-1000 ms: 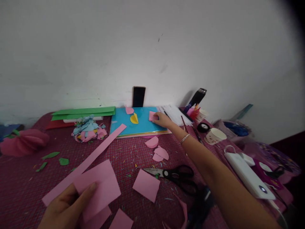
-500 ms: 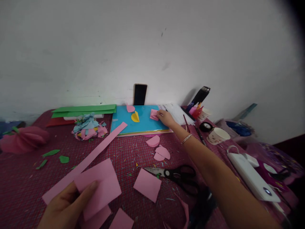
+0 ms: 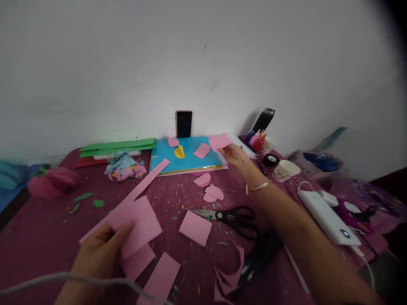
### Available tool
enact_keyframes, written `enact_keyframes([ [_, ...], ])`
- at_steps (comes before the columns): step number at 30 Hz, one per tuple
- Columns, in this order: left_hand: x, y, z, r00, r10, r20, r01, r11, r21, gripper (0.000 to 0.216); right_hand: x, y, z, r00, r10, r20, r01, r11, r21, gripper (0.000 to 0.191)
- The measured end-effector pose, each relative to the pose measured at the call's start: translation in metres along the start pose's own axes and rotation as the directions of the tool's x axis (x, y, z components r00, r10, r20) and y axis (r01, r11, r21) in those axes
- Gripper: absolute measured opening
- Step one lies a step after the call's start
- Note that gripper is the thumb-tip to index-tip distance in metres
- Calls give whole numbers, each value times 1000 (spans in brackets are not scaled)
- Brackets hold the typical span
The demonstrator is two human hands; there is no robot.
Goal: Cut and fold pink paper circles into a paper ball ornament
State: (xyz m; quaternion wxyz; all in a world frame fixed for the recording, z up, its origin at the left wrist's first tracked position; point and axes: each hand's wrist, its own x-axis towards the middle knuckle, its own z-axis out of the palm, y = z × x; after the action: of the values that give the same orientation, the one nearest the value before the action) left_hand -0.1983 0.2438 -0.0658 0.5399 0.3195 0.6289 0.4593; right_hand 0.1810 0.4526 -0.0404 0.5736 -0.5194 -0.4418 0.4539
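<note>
So the bench point(image 3: 41, 241) has a maroon checked cloth point(image 3: 187, 271) on it, pretty littered with tiny paper bits point(image 3: 174, 218). Scissors point(image 3: 226, 217) are lying kinda mid-front, pink square point(image 3: 195, 228) right by the blades point(image 3: 205, 213), curly pink offcuts point(image 3: 233, 278) closer in. Pink strip's point(image 3: 144, 185) on the left, far end over the blue stack point(image 3: 193, 164). Also green leaves point(image 3: 98, 203), a scrap heap point(image 3: 123, 166), and over on the right a black roll point(image 3: 270, 160), a paper cup point(image 3: 286, 171) and a white device point(image 3: 327, 218).

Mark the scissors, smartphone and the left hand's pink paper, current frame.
Scissors point(image 3: 219, 215), head view: on the pivot.
Smartphone point(image 3: 184, 124), head view: middle of the dark screen.
Pink paper point(image 3: 145, 222) in the left hand point(image 3: 98, 252), head view: exposed upper face.
</note>
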Motion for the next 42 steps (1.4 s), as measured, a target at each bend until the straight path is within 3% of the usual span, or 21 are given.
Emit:
enact_keyframes([
  [2,-5,7,4,997,51,-64,-52,998,-17,27,-28,-4,-3,994,88,58,-92,993,69,10],
  [5,-11,14,12,997,83,2,-82,987,-135,35,-84,-6,-11,965,202,168,-228,961,154,12],
  [9,-18,24,24,999,54,-3,-54,976,-211,41,-161,-3,-24,748,424,510,-575,798,180,27],
  [11,-17,31,29,998,61,5,-59,980,-189,38,-189,0,-28,706,454,543,-619,768,163,26],
  [16,20,63,65,981,142,134,-129,987,-101,19,-215,4,-30,700,457,549,-637,747,191,24],
  [24,107,105,191,942,240,234,-230,971,-71,18,-214,7,-31,718,409,562,-627,732,267,30],
  [27,123,110,226,923,252,292,-261,965,-9,3,-213,7,-34,708,420,569,-645,713,276,33],
  [30,127,114,246,909,267,321,-307,948,82,23,-211,5,-36,711,435,552,-653,699,291,37],
  [33,111,114,249,906,288,310,-351,921,171,33,-208,6,-38,737,432,520,-637,701,320,38],
  [35,84,107,238,893,250,374,-349,910,226,13,-207,7,-38,750,425,506,-625,705,335,36],
  [38,30,85,209,827,57,560,-284,901,328,31,-207,8,-34,773,406,488,-599,720,351,34],
  [40,-4,69,191,734,-24,679,-302,883,359,24,-210,5,-28,786,382,487,-576,738,351,32],
  [42,-28,58,176,679,-35,733,-321,884,340,18,-213,-3,-20,790,354,501,-553,765,331,30],
])
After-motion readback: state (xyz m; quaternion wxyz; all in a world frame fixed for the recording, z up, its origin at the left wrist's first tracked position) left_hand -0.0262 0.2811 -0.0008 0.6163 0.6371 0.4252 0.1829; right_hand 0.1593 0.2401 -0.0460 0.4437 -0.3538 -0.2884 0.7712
